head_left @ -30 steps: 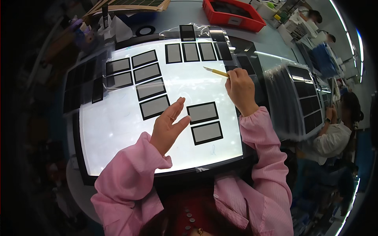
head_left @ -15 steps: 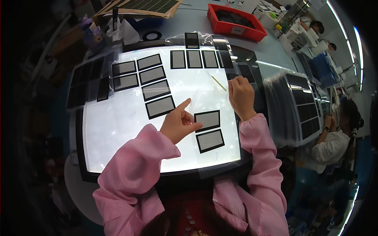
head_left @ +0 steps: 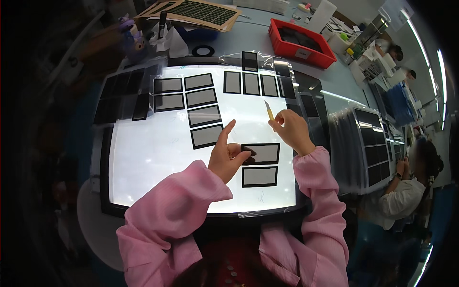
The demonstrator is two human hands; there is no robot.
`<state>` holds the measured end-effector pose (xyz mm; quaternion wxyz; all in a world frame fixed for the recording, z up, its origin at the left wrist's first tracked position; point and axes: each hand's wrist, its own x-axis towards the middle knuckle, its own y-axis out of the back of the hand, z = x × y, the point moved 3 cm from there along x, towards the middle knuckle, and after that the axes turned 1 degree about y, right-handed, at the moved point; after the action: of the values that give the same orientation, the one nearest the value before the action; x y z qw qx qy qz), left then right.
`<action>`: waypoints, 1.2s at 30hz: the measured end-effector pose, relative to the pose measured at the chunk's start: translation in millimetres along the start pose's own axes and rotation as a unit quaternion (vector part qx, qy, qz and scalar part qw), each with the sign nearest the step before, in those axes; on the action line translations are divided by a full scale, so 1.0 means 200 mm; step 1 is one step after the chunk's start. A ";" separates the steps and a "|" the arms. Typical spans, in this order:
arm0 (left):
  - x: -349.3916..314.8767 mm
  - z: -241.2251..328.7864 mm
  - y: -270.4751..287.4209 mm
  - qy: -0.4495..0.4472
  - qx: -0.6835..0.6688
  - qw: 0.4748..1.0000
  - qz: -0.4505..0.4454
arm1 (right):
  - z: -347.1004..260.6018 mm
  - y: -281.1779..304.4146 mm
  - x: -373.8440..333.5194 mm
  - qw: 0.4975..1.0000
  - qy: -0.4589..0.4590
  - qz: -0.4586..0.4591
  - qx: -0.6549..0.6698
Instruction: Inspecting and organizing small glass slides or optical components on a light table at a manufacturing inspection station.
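Note:
My left hand (head_left: pixel 228 157) pinches the left edge of a dark-framed grey panel (head_left: pixel 265 153) between thumb and bent fingers, its index finger stretched upward. Dark finger shapes show in that end of the panel. Just below lies a similar panel (head_left: pixel 259 177) on the lit light table (head_left: pixel 158 162). My right hand (head_left: pixel 292 130) is closed round the yellow handle of a craft knife (head_left: pixel 270 114), whose thin blade points up and away from me, over the bright surface.
More framed panels stand in a group at left (head_left: pixel 202 97) and in a row at the far side (head_left: pixel 251 84). Clear sheets with dark panels (head_left: pixel 119 91) overlap the table's left edge. At right is a sheet stack (head_left: pixel 368 143); behind, a red bin (head_left: pixel 301 55). A person (head_left: pixel 406 186) sits at right.
My right hand has taken up the craft knife, which lay on the light table. The panel at my left hand looks larger, seemingly raised. The whole view has shifted slightly.

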<state>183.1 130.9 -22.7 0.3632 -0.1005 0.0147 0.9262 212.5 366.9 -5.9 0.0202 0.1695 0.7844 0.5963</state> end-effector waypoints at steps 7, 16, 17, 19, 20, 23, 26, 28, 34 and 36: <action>-0.04 0.03 0.05 -0.074 -0.143 0.987 -0.029 | -0.06 -0.05 -0.08 0.996 -0.011 0.058 0.069; -0.04 -0.02 0.13 -0.074 0.098 0.992 -0.014 | -0.06 -0.03 -0.07 0.992 -0.050 0.034 0.109; -0.03 -0.03 0.13 -0.089 0.114 0.989 -0.009 | -0.04 -0.03 -0.06 0.983 -0.087 0.018 0.158; -0.03 -0.05 0.13 -0.063 0.078 0.995 -0.007 | -0.01 -0.03 -0.04 0.977 -0.106 0.019 0.182; -0.02 -0.05 0.13 -0.068 0.079 0.994 -0.009 | 0.00 -0.03 -0.03 0.981 -0.071 0.037 0.175; -0.02 -0.05 0.12 -0.071 0.104 0.992 -0.012 | -0.04 -0.04 -0.03 0.987 -0.003 0.065 0.150; -0.03 -0.05 0.11 -0.067 0.127 0.990 -0.014 | -0.13 -0.06 -0.01 0.998 0.058 0.010 0.009; -0.03 -0.06 0.11 -0.043 0.099 0.994 -0.019 | -0.12 -0.06 0.01 0.996 0.083 0.030 0.014; -0.04 -0.06 0.11 -0.070 0.086 0.994 -0.011 | -0.08 0.19 -0.02 0.957 0.069 0.088 0.266; -0.05 -0.03 0.11 -0.067 0.071 0.995 -0.004 | -0.17 0.28 -0.13 0.948 0.040 0.043 0.313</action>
<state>176.7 107.2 -27.7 0.3732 -0.0123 0.0558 0.9260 241.9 341.4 52.1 -0.0911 0.1763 0.9237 0.3276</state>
